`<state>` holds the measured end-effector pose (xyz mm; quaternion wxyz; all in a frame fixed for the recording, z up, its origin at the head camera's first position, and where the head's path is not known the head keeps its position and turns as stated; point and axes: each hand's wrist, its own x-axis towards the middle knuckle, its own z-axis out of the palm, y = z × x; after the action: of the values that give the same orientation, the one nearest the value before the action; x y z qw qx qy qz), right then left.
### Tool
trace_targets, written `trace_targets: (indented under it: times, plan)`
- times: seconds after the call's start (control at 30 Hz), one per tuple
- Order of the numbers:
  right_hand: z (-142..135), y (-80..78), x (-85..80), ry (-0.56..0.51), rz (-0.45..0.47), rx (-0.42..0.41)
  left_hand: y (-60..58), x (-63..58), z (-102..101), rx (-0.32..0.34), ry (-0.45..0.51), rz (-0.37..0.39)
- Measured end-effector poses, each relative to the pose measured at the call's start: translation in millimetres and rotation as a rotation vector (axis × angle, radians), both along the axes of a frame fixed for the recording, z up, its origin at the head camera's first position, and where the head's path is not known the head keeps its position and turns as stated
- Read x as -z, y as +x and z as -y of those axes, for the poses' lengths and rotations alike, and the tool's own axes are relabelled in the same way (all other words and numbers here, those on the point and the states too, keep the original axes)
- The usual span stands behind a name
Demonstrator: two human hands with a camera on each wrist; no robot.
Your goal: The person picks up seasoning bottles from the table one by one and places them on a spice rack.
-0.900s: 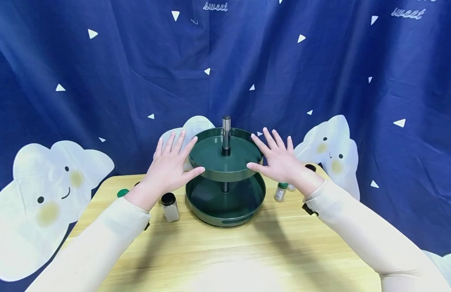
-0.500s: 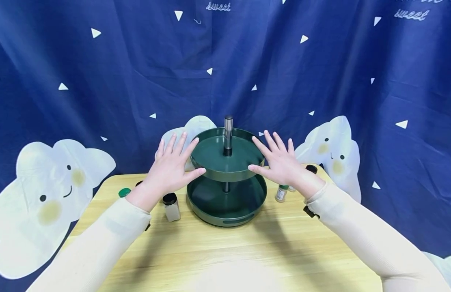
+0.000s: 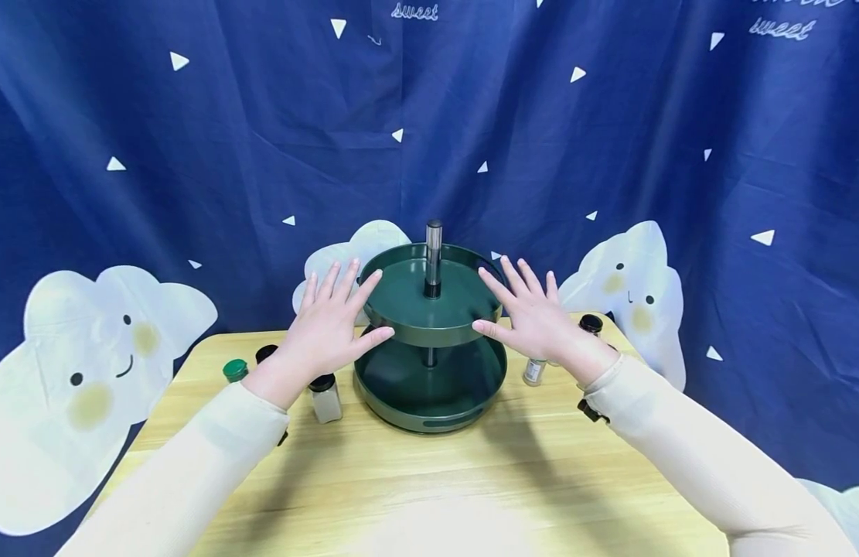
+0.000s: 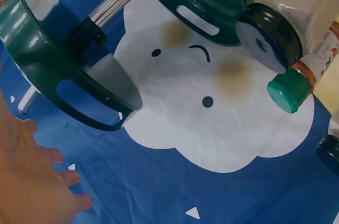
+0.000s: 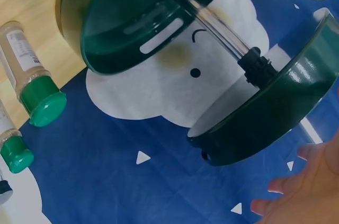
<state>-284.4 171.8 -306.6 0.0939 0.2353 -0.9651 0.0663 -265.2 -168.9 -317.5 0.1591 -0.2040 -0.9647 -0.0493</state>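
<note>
A dark green two-tier round tray stand stands upright on the table, its upper tray (image 3: pixel 401 298) above its wider lower tray (image 3: pixel 429 394). A shiny metal post (image 3: pixel 434 259) rises through the middle. My left hand (image 3: pixel 325 329) is held palm down with fingers spread at the upper tray's left side. On the right side, my right hand (image 3: pixel 533 319) mirrors it, fingers also spread. Neither hand holds anything. The wrist views show the stand from the side, with the left fingers (image 4: pixel 63 177) and right fingers (image 5: pixel 278 184) straight near the upper tray's wall.
Left of the stand are a black-capped jar (image 3: pixel 325 401), a green-capped shaker (image 3: pixel 235 370) and another black cap (image 3: pixel 265 353). To the right stand a small labelled shaker (image 3: pixel 533 371) and a black-capped jar (image 3: pixel 591 323). A blue cloud-print curtain (image 3: pixel 429 116) hangs behind the wooden table (image 3: pixel 429 472).
Both hands have sunk slightly in the head view, still spread. More of the caps behind the left wrist and of the right black-capped jar shows. The stand has not moved.
</note>
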Motion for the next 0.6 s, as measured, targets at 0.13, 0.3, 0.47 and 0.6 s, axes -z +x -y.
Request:
trace_targets:
  times: [0.13, 0.3, 0.47, 0.6]
  plan:
    - [0.3, -0.1, 2.7, -0.001, 0.015, -0.004, 0.7, 2.6, -1.2, 0.007, -0.005, 0.006]
    - [1.3, -0.9, 6.0, -0.004, 0.012, -0.016, 0.1, 6.4, -1.3, 0.007, -0.003, 0.01]
    - [2.2, -0.8, 9.3, 0.003, 0.001, -0.029, 0.8, 10.5, -1.2, 0.017, 0.011, 0.02]
    - [2.2, -0.5, 10.9, -0.003, -0.002, -0.035, 2.2, 12.4, -1.6, 0.02, 0.009, 0.036]
